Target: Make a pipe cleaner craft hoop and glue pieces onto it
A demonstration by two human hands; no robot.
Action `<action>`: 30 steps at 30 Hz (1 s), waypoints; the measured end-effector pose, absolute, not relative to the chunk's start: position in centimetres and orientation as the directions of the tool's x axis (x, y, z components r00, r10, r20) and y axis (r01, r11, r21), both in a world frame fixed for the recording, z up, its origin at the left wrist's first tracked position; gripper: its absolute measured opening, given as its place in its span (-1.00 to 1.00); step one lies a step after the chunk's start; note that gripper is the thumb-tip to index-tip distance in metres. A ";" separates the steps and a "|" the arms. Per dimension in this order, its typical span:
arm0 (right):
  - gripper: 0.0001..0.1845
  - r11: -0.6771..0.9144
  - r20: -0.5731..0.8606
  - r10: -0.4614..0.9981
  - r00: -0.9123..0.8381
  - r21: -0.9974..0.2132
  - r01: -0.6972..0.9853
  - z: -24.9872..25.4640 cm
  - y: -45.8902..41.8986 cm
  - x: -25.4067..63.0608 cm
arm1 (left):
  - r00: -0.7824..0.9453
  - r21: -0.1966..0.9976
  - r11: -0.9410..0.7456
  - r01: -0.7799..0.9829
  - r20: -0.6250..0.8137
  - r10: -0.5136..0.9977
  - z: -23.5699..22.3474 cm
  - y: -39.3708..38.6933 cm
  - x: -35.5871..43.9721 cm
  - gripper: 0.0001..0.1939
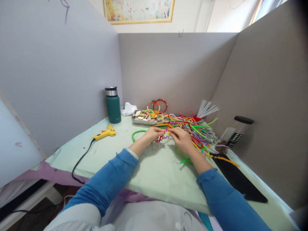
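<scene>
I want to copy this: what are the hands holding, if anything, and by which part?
The left hand and right hand pinch colourful pipe cleaners between them; ends or middle, I can't tell.

This looks like a craft workshop to me: grey partitions (173, 64) around a covered counter (163, 179), a yellow glue gun (105, 133), a heap of coloured pipe cleaners (201, 130).

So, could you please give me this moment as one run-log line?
left hand: pinching coloured stems | right hand: pinching them too | loose stems: heaped beyond hands | yellow glue gun: lying at left
</scene>
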State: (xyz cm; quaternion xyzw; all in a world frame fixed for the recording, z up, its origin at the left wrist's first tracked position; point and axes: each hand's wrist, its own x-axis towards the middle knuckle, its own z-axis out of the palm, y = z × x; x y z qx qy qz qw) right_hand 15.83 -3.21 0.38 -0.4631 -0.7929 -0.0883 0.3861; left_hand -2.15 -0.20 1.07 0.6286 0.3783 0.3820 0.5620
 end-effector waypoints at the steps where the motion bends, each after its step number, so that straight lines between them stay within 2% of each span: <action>1: -0.69 0.583 0.699 0.652 -0.292 -0.217 0.783 0.3 -3.4 15.1 | 0.419 0.994 -0.093 0.059 0.060 0.906 1.0 -0.1 -2.1 -0.85; 7: -0.70 0.548 0.682 0.653 -0.329 -0.125 0.827 -0.3 -3.9 13.6 | 0.441 0.986 -0.130 0.105 0.071 0.895 0.4 0.3 -2.1 -0.92; 18: -0.75 0.385 0.648 0.639 -0.415 0.197 0.902 -0.3 -3.6 13.6 | 0.487 0.995 -0.065 0.078 0.019 0.873 1.0 -0.3 -2.1 -0.88; 22: -0.81 0.342 0.649 0.644 -0.406 0.230 0.911 -0.4 -3.6 13.4 | 0.489 0.994 -0.075 0.081 0.026 0.872 0.8 -0.2 -2.1 -0.84; 30: -0.82 0.297 0.620 0.692 -0.369 0.222 0.929 -0.9 -3.7 13.0 | 0.439 0.983 -0.108 0.146 0.034 0.898 0.9 -0.3 -2.2 -0.89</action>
